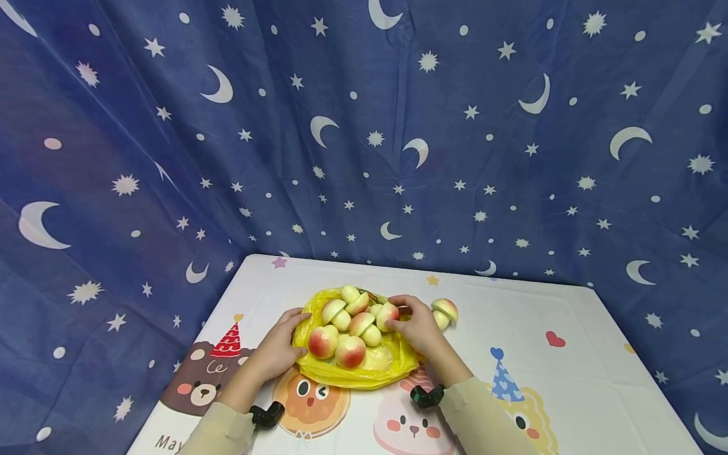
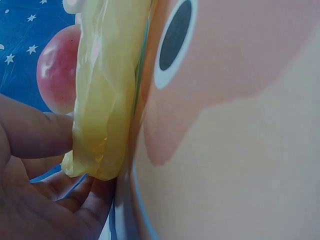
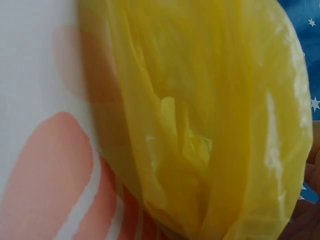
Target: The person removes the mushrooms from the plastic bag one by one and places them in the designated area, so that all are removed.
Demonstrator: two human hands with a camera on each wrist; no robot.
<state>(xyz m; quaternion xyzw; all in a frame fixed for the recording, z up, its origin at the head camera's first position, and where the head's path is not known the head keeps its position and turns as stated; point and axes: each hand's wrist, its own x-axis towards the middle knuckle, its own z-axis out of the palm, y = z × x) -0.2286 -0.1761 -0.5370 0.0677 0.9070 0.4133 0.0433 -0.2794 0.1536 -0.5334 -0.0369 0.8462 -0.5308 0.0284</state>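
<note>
A yellow plastic bag (image 1: 364, 379) lies spread open on the table, its edge rolled up into a raised rim. Several toy mushrooms (image 1: 351, 351), pale yellow with a red blush, are heaped inside it. My left hand (image 1: 279, 344) pinches the bag's left rim; in the left wrist view its thumb lies over the plastic and the other fingers go beneath. Reaching over the right rim, my right hand (image 1: 419, 323) has thumb and fingers around a mushroom with a red cap (image 1: 388, 315). The right wrist view shows mostly the bag's folded side, with the hand largely hidden.
One more toy mushroom (image 1: 445, 312) lies outside the bag, just past my right hand. A white tablecloth (image 1: 569, 392) with cartoon animals covers the table. Behind and at the left hangs a dark blue curtain (image 1: 364, 208) with moons and stars.
</note>
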